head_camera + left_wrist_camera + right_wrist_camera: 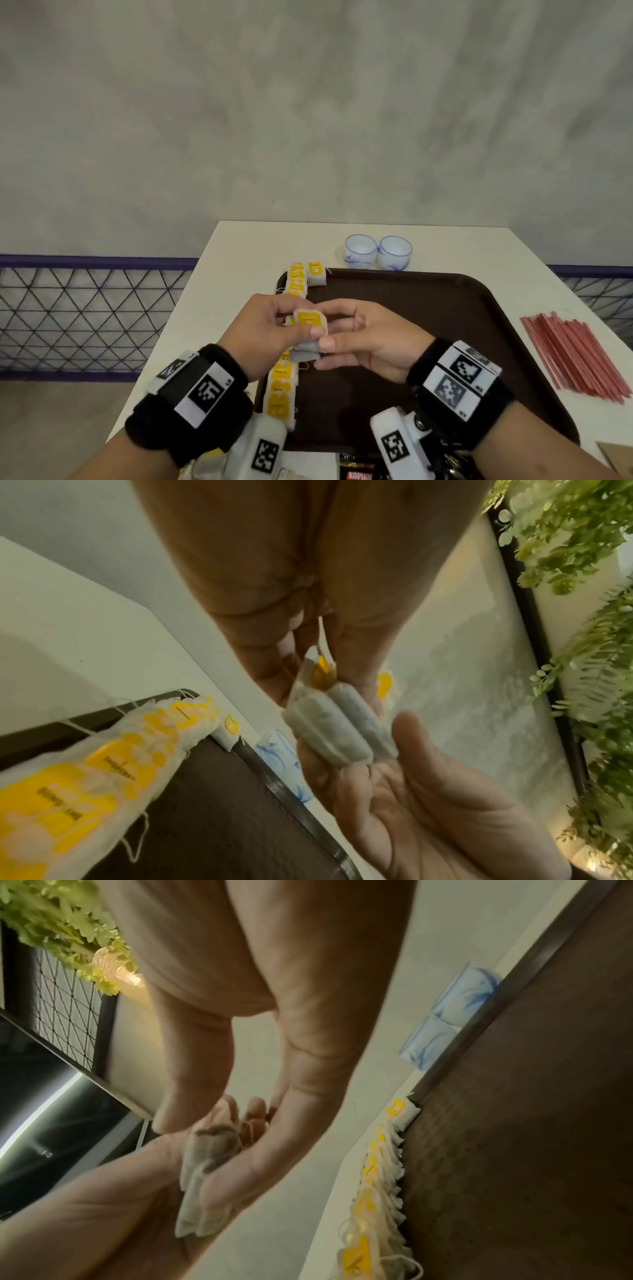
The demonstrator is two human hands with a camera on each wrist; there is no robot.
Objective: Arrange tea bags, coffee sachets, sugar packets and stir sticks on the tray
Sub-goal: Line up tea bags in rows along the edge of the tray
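Note:
A tea bag (306, 354) with a yellow tag is held above the left part of the brown tray (445, 308). My left hand (303, 320) pinches its top at the tag. My right hand (329, 327) pinches its grey lower end between thumb and fingers. The left wrist view shows the tea bag (335, 729) close up, and in the right wrist view the tea bag (205, 1177) lies between both hands. A row of tea bags (282, 394) lies along the tray's left edge, running up to the far corner (296, 277).
A bundle of red stir sticks (579, 356) lies on the white table right of the tray. Two blue-and-white cups (376, 251) stand behind the tray. A dark coffee sachet (358, 471) lies at the near edge. The table's left edge drops off beside the tea bag row.

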